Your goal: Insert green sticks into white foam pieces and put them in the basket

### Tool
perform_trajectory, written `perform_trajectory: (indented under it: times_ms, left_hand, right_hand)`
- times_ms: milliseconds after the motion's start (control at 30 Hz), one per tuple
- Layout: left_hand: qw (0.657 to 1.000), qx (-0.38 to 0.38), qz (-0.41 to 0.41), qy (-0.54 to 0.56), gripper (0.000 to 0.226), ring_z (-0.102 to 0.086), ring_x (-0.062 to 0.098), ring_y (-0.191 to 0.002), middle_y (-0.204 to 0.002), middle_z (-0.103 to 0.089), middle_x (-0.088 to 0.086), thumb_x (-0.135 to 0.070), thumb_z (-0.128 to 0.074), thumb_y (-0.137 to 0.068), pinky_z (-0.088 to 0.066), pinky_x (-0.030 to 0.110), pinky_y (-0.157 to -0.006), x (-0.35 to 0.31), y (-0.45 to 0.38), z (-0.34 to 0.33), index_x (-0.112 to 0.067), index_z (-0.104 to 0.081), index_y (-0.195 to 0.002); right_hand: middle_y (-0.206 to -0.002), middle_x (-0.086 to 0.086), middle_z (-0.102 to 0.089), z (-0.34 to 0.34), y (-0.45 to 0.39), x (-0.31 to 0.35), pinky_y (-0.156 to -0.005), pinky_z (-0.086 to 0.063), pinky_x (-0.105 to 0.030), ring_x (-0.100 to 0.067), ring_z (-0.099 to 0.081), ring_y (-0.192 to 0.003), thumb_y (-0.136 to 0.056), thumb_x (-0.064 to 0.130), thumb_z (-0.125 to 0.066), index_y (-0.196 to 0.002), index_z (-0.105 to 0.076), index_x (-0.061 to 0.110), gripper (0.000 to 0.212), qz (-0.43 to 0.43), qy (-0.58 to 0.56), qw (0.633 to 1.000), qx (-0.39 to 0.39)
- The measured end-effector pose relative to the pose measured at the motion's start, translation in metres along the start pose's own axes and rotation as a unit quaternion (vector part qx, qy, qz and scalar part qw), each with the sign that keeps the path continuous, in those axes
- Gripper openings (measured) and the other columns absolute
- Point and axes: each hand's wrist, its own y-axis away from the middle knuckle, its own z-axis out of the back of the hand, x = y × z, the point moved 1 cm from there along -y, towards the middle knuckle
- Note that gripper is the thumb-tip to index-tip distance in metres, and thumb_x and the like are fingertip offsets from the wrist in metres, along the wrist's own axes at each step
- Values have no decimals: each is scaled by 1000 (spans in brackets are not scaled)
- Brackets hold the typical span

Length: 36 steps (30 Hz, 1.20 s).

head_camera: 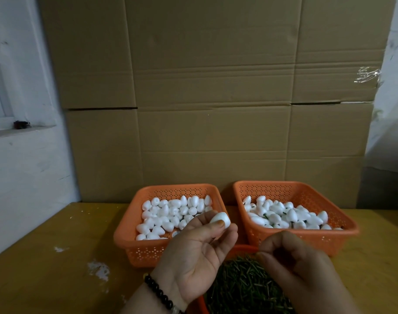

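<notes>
against the cardboard wall, over the yellow table (46, 225), we are pinching a white foam piece (220, 219) in our left hand (193, 252), just left of our right hand (291, 266), which is curling over the green sticks (243, 284), apparently holding none yet.

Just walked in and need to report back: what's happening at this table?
A person's left hand holds a white foam piece. The right hand hovers curled over a container of green sticks. Left basket holds plain foam; right basket holds pieces already fitted with sticks.
</notes>
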Motion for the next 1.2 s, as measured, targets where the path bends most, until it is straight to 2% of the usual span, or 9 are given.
perform_trajectory:
  times_ms: [133, 233, 400, 667, 833, 933, 1000, 1067, 1200]
  left_hand:
    - [999, 12, -8, -30, 40, -69, 26, -70, -88, -69, 19, 15, -62, -62, -57, 29, -56, 3, 1, 0, -1, -65, -98]
    - [998, 18, -4, -53, 42, -66, 22, -69, -91, -69, 16, 13, -64, -63, -55, 26, -54, 5, 0, 0, -2, -69, -101]
    - [998, 24, 2, -63, 41, -67, 20, -68, -87, -71, 14, 6, -66, -64, -54, 26, -53, 10, 0, 0, -4, -71, -104]
    - [998, 42, 18, -50, 34, -69, 25, -73, -97, -70, 22, 4, -62, -71, -57, 28, -56, 14, 0, 1, 3, -69, -104]
    - [999, 20, 33, -34, 39, -70, 26, -71, -92, -69, 23, 3, -63, -69, -58, 30, -56, 17, -2, 0, 6, -63, -108]
    - [999, 8, 42, -20, 38, -71, 29, -70, -88, -70, 26, 5, -63, -69, -60, 32, -57, 18, -1, -2, 8, -59, -107]
    - [999, 1, 45, -12, 36, -72, 30, -68, -85, -70, 26, 6, -63, -68, -60, 33, -56, 19, 0, -4, 9, -59, -104]
    - [999, -4, 48, -10, 38, -72, 30, -68, -83, -70, 26, 7, -63, -67, -60, 33, -55, 21, 0, -4, 8, -58, -104]
    - [999, -7, 52, -7, 41, -72, 31, -68, -84, -71, 26, 8, -64, -65, -60, 34, -57, 23, 1, -5, 8, -58, -106]
  right_hand:
    - [-61, -9, -64, 2, -4, 0, -55, -48, -28, -16, -57, -55, -75, -2, -75, -77, -71, 22, 24, -51, -163, 985, -1]
    - [-59, -13, -63, 2, -7, 3, -54, -51, -23, -19, -59, -54, -67, 6, -73, -76, -73, 13, 11, -70, -257, 963, -24]
    - [-67, -17, -67, 1, -10, 2, -54, -55, -24, -22, -64, -58, -61, 0, -67, -75, -75, 3, 16, -105, -359, 925, -59]
    - [-69, -20, -70, 0, -10, 1, -58, -58, -24, -24, -69, -61, -60, 6, -69, -77, -78, 16, 22, -91, -319, 940, -76]
    - [-73, -9, -74, 0, -7, -3, -61, -58, -24, -22, -72, -70, -64, 21, -70, -85, -75, 31, 24, -69, -224, 969, -83]
    - [-76, 3, -74, 0, -5, -5, -66, -59, -34, -15, -71, -70, -66, 34, -68, -90, -70, 40, 25, -46, -124, 986, -98]
    - [-78, 6, -74, -1, -4, -5, -65, -59, -37, -11, -70, -68, -67, 38, -67, -90, -68, 42, 24, -27, -97, 989, -106]
    - [-78, 9, -73, -2, -3, -5, -63, -58, -34, -8, -69, -65, -68, 37, -67, -89, -67, 42, 22, -5, -80, 990, -113]
    - [-78, 18, -70, -2, -4, -8, -56, -51, -15, -2, -66, -66, -73, 23, -72, -76, -68, 34, 12, 44, -15, 990, -135]
